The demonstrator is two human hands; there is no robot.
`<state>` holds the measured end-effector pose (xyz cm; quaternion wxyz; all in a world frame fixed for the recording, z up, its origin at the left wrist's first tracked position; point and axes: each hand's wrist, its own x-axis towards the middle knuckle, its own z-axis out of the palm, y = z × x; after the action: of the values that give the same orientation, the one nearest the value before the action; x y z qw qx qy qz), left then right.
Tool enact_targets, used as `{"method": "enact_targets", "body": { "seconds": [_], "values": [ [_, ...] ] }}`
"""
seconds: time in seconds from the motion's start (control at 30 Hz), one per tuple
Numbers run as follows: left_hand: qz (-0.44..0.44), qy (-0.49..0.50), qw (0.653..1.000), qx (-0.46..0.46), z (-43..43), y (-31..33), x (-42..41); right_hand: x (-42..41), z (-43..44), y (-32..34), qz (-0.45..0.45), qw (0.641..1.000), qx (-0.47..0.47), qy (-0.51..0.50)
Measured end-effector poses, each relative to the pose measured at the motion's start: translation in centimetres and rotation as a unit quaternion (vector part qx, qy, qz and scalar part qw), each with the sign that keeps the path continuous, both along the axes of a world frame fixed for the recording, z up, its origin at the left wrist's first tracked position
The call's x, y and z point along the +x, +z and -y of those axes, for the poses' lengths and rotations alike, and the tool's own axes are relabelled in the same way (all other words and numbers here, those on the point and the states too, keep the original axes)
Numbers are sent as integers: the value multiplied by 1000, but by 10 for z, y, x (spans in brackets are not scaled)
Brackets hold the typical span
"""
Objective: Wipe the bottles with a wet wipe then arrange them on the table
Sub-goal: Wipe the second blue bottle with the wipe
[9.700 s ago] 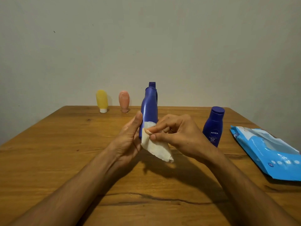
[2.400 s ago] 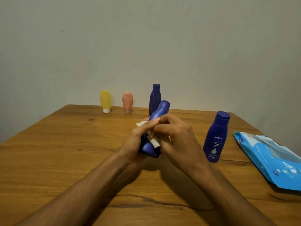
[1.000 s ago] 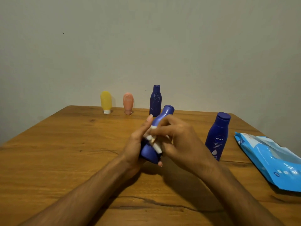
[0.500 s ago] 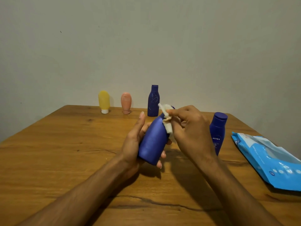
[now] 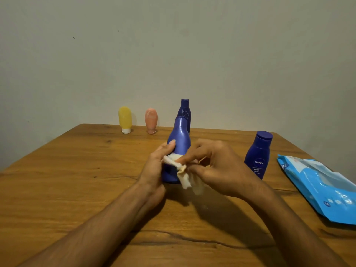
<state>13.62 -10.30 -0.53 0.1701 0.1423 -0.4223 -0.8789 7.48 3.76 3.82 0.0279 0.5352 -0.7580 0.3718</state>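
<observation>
- At mid-worktop (image 5: pixel 77 180): blue bottle (image 5: pixel 179 139), upright, my left hand (image 5: pixel 154 170) curled round it.
- Against its side: wipe (image 5: pixel 184 176), pinched by the fingers of my right hand (image 5: pixel 219 170).
- Far edge: yellow bottle (image 5: pixel 125 119), pink bottle (image 5: pixel 151 120), dark bottle (image 5: pixel 185 110), standing.
- Right: labelled bottle (image 5: pixel 259 155), wipe pack (image 5: pixel 317 187).

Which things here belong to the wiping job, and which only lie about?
Job: held blue bottle, wet wipe, Nivea bottle, slim blue bottle, yellow bottle, peach bottle, table.
Lying about: wipes pack.
</observation>
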Motion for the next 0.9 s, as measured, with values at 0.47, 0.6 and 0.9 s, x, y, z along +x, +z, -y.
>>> {"method": "enact_targets", "body": {
  "seconds": [0.47,0.6,0.9],
  "values": [
    [-11,12,998,-56,-9,0,1,-8,4,-7,67,981,-161,-87],
    [-18,25,997,-68,-8,-1,0,-5,2,-4,150,975,-158,-51],
    [-9,-25,989,-146,-12,1,3,2,5,-6,194,965,-173,-45]
  ]
}}
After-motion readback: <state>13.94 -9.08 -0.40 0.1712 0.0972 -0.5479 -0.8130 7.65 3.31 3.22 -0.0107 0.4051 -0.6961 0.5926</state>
